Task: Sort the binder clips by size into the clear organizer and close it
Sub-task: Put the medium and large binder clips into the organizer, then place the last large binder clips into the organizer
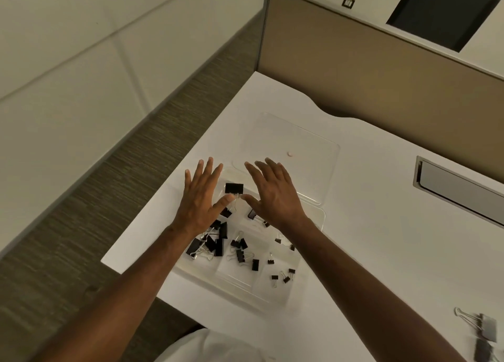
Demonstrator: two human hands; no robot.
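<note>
From my feed both hands sit over the clear organizer (313, 217) on the white bench (381, 252). Left hand (200, 198) has its fingers (208, 171) spread wide and straight, thumb touching the wire handle of a big black binder clip (234, 188). Right hand (272, 195) is flat too, fingers splayed, holding nothing. The lid (300, 143) lies open behind them. Other clips are in compartments: larger ones (210, 243) left, medium (240, 250) middle, tiny ones (283, 275) right. A few silver clips (485, 326) are near the bench's right edge.
</note>
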